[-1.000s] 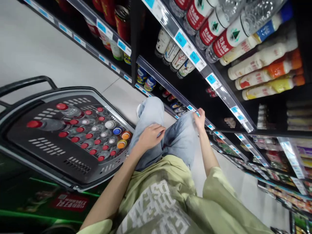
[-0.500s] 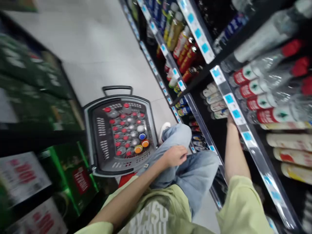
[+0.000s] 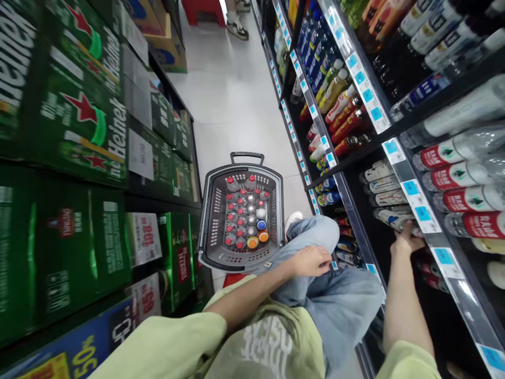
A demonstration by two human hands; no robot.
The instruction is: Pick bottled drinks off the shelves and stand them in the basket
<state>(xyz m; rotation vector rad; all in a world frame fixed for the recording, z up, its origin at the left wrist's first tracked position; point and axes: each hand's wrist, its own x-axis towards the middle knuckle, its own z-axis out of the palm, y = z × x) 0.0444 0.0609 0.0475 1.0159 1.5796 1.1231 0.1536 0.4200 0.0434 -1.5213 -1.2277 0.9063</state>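
Observation:
My right hand (image 3: 407,241) reaches into the dark shelf bay on the right, its fingers round the near end of a pale printed bottle (image 3: 394,217). More bottles of that kind (image 3: 384,184) lie stacked just beyond it. My left hand (image 3: 311,261) rests on my jeans at the knee, fingers curled, nothing visible in it. A grey and black basket (image 3: 209,210) stands on the floor ahead, left of my knee. It holds several upright bottles, mostly red-capped, with a blue cap (image 3: 261,225) and two orange caps near its front right.
Green beer cartons (image 3: 90,116) and price signs (image 3: 144,237) line the left side. Shelves of bottles with a price rail (image 3: 418,208) run along the right. Up the aisle are a red stool (image 3: 203,11), cardboard boxes (image 3: 168,50) and a person's shoe (image 3: 237,30).
The view has swung left, so the basket and shelves appear farther right. My right hand now shows more clearly at the pale bottle. My left hand stays on the knee.

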